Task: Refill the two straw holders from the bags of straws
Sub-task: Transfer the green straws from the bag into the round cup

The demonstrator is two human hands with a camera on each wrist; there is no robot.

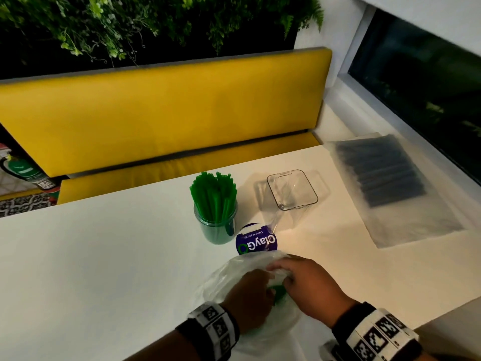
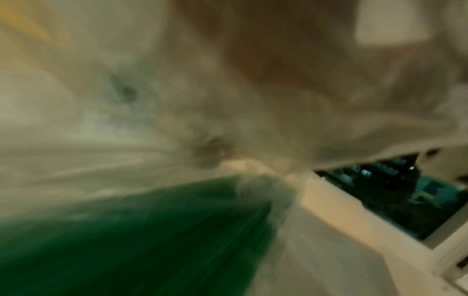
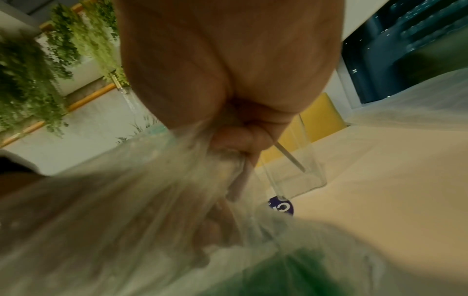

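Note:
A clear plastic bag [image 1: 229,274] with green straws [image 1: 279,294] inside lies at the table's near edge. Both hands bunch its mouth: my left hand [image 1: 250,295] grips the plastic from the left, my right hand [image 1: 307,282] from the right. The right wrist view shows fingers [image 3: 233,140] pinching gathered plastic [image 3: 152,200]. The left wrist view is blurred: plastic [image 2: 126,130] over green straws [image 2: 139,240]. A round holder [image 1: 217,227] stands full of green straws [image 1: 213,194]. Beside it stands an empty clear square holder [image 1: 291,190]. A second bag with dark straws [image 1: 380,173] lies flat at the right.
A round purple sticker [image 1: 256,241] lies on the white table [image 1: 104,256] between the holders and the bag. A yellow bench [image 1: 161,113] runs behind the table. A dark window [image 1: 421,74] is at the right, and plants [image 1: 130,19] hang above.

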